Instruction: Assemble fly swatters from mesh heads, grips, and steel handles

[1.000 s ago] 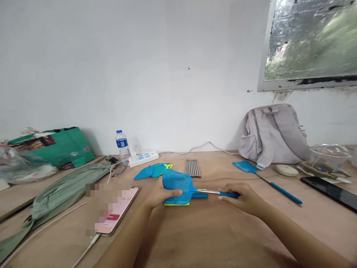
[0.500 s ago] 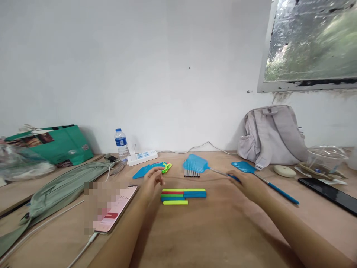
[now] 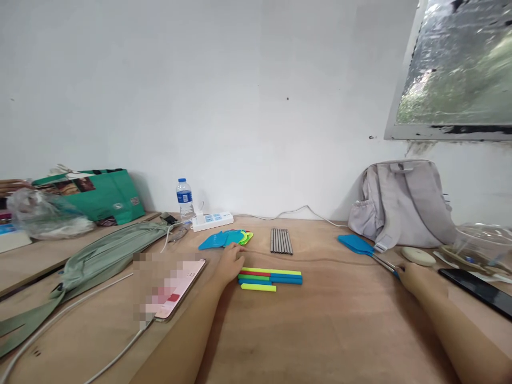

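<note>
My right hand [image 3: 414, 280] is closed around the blue handle of a fly swatter [image 3: 386, 262] on the right of the table. The blue mesh head [image 3: 355, 244] lies flat, on or against that of a second swatter, which is mostly hidden. My left hand [image 3: 232, 261] rests with loosely bent fingers and seems to hold nothing. Just beyond it is a pile of loose swatter heads [image 3: 224, 239], blue on top with yellow-green and red edges. Beside it lie yellow, red, green and blue handle tubes [image 3: 286, 279] in rows. Several metal rods [image 3: 281, 241] lie side by side behind them.
A pink-screened phone [image 3: 180, 290] on a cable, a grey-green strap bag [image 3: 116, 250], a bottle [image 3: 184, 198] and a power strip [image 3: 213, 220] are at left. A backpack [image 3: 408, 202], white oval case [image 3: 418, 256] and black phone [image 3: 476, 290] are at right.
My right hand has carried the swatter from the middle to the right, onto the other swatter. The metal rods are now uncovered. My left hand has stayed near the tubes. The view has shifted slightly.
</note>
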Tool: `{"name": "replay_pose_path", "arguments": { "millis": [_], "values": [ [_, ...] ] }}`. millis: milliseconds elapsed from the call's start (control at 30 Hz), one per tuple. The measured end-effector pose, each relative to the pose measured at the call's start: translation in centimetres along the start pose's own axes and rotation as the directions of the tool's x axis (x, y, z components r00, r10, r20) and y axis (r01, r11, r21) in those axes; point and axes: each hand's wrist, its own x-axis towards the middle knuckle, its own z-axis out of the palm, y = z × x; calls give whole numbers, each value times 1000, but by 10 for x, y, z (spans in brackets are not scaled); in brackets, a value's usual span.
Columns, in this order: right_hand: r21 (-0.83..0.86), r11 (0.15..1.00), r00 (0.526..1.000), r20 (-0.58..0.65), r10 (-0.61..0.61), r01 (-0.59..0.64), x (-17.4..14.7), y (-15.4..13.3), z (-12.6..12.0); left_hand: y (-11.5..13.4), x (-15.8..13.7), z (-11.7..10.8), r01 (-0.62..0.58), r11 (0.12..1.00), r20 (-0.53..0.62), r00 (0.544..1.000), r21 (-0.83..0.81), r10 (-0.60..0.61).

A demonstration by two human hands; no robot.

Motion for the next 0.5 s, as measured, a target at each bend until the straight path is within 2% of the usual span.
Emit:
{"name": "replay_pose_path", "arguments": {
  "millis": [67, 100, 133, 167, 233, 333, 400, 500],
  "values": [
    [-76, 997, 999, 30, 23, -21, -2, -10, -3, 8, -1, 2, -16, 999, 38, 999, 32, 15],
    [-83, 997, 1000, 6, -9, 9, -4, -19, -8, 12, -1, 4, -28, 999, 51, 998, 44, 26],
    [-73, 993, 993, -65, -97, 93, -7, -31, -13, 16, -1, 6, -41, 998, 61, 997, 54, 38],
    [-40, 976, 966, -140, -215, 212, -11, -45, -19, 20, -2, 8, -55, 997, 71, 996, 62, 50],
    [84, 880, 872, -211, -442, 467, -26, -79, -29, 27, -3, 12, -70, 995, 80, 995, 70, 65],
    [273, 693, 741, -157, -653, 668, -57, -135, -33, 39, -6, 16, -107, 993, 98, 990, 51, 101],
    [384, 626, 706, -106, -701, 679, -76, -166, -30, 48, -10, 20, -155, 987, 126, 981, 35, 150],
    [518, 589, 714, -62, -698, 620, -89, -196, -20, 67, -16, 25, -243, 969, 179, 956, 37, 233]
  ]
}}
